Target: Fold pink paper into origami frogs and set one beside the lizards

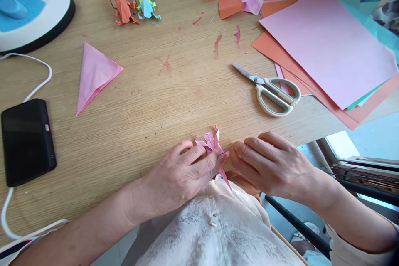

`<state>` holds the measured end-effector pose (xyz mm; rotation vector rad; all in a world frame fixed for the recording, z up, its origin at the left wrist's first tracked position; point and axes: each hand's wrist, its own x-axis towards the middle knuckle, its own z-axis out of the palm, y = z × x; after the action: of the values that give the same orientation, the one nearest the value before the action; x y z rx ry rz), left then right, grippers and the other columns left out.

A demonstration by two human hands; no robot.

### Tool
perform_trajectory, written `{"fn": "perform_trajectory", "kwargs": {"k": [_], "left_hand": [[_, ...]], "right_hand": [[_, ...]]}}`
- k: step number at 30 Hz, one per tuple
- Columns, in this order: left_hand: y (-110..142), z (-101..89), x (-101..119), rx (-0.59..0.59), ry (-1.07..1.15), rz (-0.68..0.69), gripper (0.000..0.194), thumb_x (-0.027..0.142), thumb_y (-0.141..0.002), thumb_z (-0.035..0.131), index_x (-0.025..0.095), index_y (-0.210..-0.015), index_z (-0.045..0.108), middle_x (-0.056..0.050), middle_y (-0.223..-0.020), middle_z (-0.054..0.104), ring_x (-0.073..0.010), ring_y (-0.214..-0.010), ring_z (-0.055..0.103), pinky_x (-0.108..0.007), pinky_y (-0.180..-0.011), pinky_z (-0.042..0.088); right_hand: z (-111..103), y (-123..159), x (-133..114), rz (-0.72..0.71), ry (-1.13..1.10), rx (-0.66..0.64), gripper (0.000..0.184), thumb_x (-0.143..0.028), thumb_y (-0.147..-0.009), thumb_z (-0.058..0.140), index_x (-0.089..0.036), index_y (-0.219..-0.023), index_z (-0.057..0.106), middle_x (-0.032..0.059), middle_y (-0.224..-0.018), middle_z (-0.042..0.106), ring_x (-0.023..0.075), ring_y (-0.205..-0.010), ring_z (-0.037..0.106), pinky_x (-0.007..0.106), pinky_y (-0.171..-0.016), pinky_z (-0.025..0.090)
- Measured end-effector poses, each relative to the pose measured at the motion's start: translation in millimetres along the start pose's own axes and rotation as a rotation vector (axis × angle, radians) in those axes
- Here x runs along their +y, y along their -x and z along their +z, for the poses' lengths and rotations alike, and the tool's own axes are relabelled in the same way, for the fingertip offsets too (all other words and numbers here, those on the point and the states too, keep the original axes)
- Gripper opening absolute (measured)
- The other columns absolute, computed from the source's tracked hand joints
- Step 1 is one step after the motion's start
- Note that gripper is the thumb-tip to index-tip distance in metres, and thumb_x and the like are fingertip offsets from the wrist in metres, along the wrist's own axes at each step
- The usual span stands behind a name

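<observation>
- A pink origami figure is held at the near edge of the worktop; it is clamped between the fingers of the left hand.
- The fingers of the right hand are bent together, just beside one pink tip of the figure; whether this tip is pinched cannot be told.
- The scissors are laid beyond the right hand, near the coloured paper sheets.

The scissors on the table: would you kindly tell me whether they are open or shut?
The scissors are shut: their blades lie together.
</observation>
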<state>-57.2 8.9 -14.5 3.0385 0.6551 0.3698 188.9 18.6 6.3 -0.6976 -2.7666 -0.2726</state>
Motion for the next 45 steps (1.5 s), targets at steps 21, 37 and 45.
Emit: {"fn": "perform_trajectory", "kwargs": {"k": [21,37,45], "left_hand": [[-2,-1.0,4,-0.039,-0.017,-0.032,0.044,0.013,-0.097,0.050,0.020,-0.141,0.052,-0.006,-0.132,0.061,-0.0224,-0.107,0.055,-0.040,-0.088,0.048],[-2,2.1,2,-0.015,0.088,-0.073,0.045,0.016,-0.098,0.053,0.018,-0.142,0.049,-0.005,-0.127,0.064,-0.0210,-0.105,0.054,-0.041,-0.094,0.046],[-2,0.5,2,-0.042,0.099,-0.061,0.039,0.016,-0.100,0.047,0.017,-0.139,0.053,-0.007,-0.131,0.061,-0.0227,-0.105,0.052,-0.042,-0.090,0.044]], "right_hand": [[-5,11,-2,0.099,-0.075,-0.031,0.022,-0.011,-0.096,0.054,-0.015,-0.079,0.067,0.0052,-0.079,0.068,0.0157,-0.067,0.051,0.034,-0.062,0.035],[6,20,4,0.071,0.013,0.072,0.017,-0.014,-0.092,0.062,-0.018,-0.075,0.065,0.0035,-0.083,0.069,0.0155,-0.067,0.051,0.035,-0.061,0.035],[2,30,-17,0.272,-0.058,0.084,0.021,-0.019,-0.092,0.064,-0.017,-0.113,0.068,0.0090,-0.104,0.072,0.0200,-0.084,0.061,0.036,-0.072,0.044]]}}
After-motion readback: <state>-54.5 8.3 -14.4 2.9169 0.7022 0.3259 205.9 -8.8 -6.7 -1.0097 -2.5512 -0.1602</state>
